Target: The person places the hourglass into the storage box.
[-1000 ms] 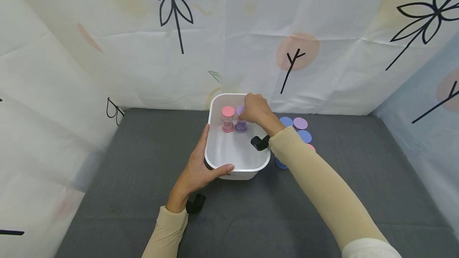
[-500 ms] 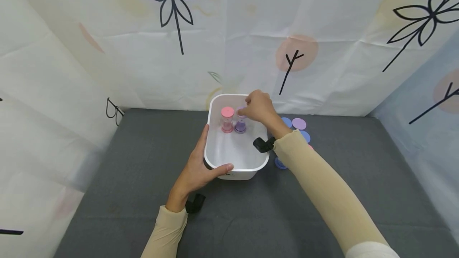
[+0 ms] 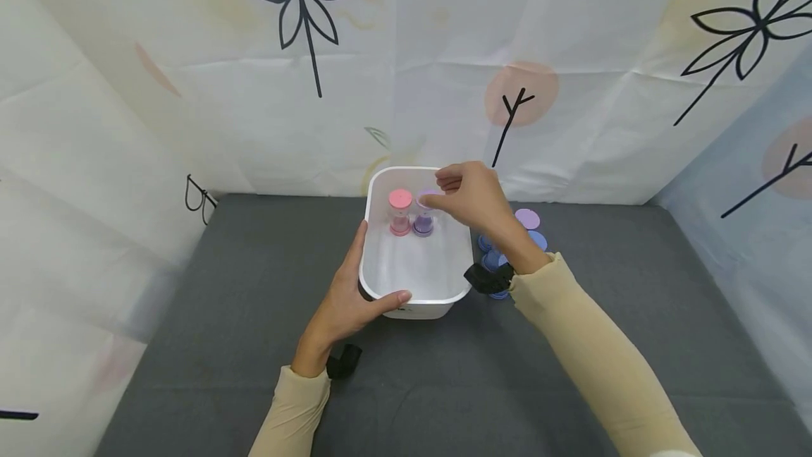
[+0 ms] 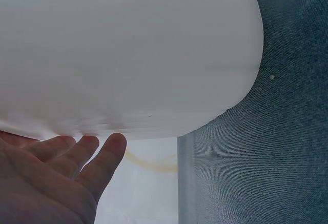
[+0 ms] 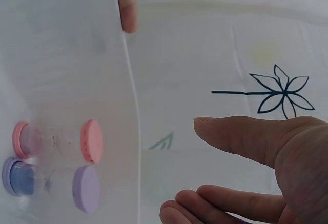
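A white tub (image 3: 419,300) stands on the grey mat. Inside it, at the far end, a pink hourglass (image 3: 400,211) and a purple hourglass (image 3: 423,216) stand upright side by side. My right hand (image 3: 466,196) hovers just above and right of the purple one, fingers loosely curled, holding nothing. In the right wrist view the thumb and fingers (image 5: 246,137) are apart, with the pink hourglass (image 5: 56,141) and purple hourglass (image 5: 51,183) beyond them. My left hand (image 3: 352,295) grips the tub's near left corner, thumb over the rim. Its fingers (image 4: 77,157) lie against the tub wall (image 4: 128,55).
Several more hourglasses with blue and purple caps (image 3: 529,228) stand on the mat right of the tub, partly hidden by my right wrist. Printed fabric walls enclose the mat on three sides. Grey mat (image 3: 222,288) stretches left and in front.
My right hand has let go of the purple hourglass and drawn back to the right and up. The hourglass stays standing in the tub. The left hand has not moved.
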The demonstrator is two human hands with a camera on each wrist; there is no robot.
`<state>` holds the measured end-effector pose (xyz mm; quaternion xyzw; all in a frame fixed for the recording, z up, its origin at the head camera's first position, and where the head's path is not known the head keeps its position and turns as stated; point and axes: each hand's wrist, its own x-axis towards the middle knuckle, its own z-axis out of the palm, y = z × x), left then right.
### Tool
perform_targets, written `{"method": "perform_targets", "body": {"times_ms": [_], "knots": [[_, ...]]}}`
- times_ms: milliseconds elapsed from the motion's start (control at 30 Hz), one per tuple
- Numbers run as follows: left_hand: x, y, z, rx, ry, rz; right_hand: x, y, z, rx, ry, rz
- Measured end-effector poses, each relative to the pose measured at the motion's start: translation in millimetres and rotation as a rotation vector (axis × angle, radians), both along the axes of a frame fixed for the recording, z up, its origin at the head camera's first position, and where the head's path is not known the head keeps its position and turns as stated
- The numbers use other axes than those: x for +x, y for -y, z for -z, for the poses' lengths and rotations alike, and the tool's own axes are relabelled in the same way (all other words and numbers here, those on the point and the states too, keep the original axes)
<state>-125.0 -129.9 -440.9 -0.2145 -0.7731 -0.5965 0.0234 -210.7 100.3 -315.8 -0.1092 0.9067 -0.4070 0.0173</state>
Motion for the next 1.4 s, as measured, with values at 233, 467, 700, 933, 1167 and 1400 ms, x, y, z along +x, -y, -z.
{"method": "perform_targets", "body": {"times_ms": [233, 467, 700, 933, 1167, 1400], "knots": [[-0.1, -0.4, -0.7, 0.002, 0.005, 0.000, 21.6, -20.1, -10.7, -0.069, -0.011, 0.008], [0.0, -0.2, -0.4, -0.011, 0.002, -0.020, 37.0, -39.6, -12.5, -0.092, -0.013, 0.020], [0.4, 0.1, 1.1, -0.016, 0.005, -0.029, 49.6, -56.8, -12.1, -0.083, 0.006, 0.047], [0.8, -0.4, 1.2, -0.022, 0.013, -0.029, 61.0, -77.2, -6.5, -0.125, 0.000, 0.054], [-0.1, -0.6, 1.9, -0.016, 0.015, -0.025, 69.9, -102.8, 6.8, -0.162, -0.016, 0.079], [0.1, -1.1, 1.7, -0.006, 0.006, -0.021, 78.5, -125.2, 19.7, -0.162, -0.007, 0.127]]}}
